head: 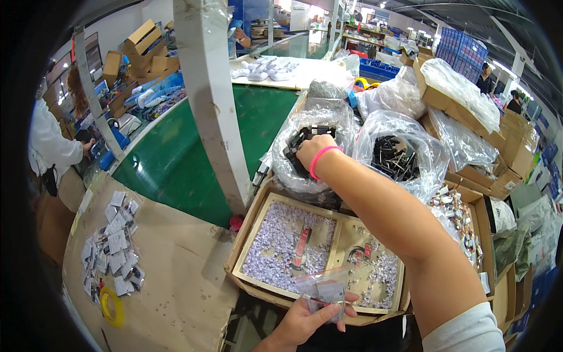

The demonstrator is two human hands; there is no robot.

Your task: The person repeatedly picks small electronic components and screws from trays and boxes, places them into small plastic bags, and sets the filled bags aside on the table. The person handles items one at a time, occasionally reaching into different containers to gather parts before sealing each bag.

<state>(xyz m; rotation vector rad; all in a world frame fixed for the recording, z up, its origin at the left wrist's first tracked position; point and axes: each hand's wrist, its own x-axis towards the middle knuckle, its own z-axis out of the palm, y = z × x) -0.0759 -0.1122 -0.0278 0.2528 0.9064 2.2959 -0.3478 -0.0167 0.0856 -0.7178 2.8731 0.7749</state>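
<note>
My left hand (308,323) grips a small clear zip bag (327,292) holding a folded paper slip and small parts, some hidden by my fingers. It is at the front edge of a two-compartment tray (336,251) of small white plastic pieces. My right hand (314,152), with a pink band at the wrist, reaches into an open plastic bag (281,171) of black USB-type pieces (323,130). Its fingertips are hidden among them. Right of it, another open plastic bag (426,163) holds thin black pieces with metal shafts (398,165).
A cardboard-topped table (176,281) at left bears several filled bags (116,242) and a yellow tape roll (111,306). Beyond runs a green conveyor belt (176,158) beside a white post (215,101). A carton of small wired parts (466,229) stands right. A person (55,141) works at left.
</note>
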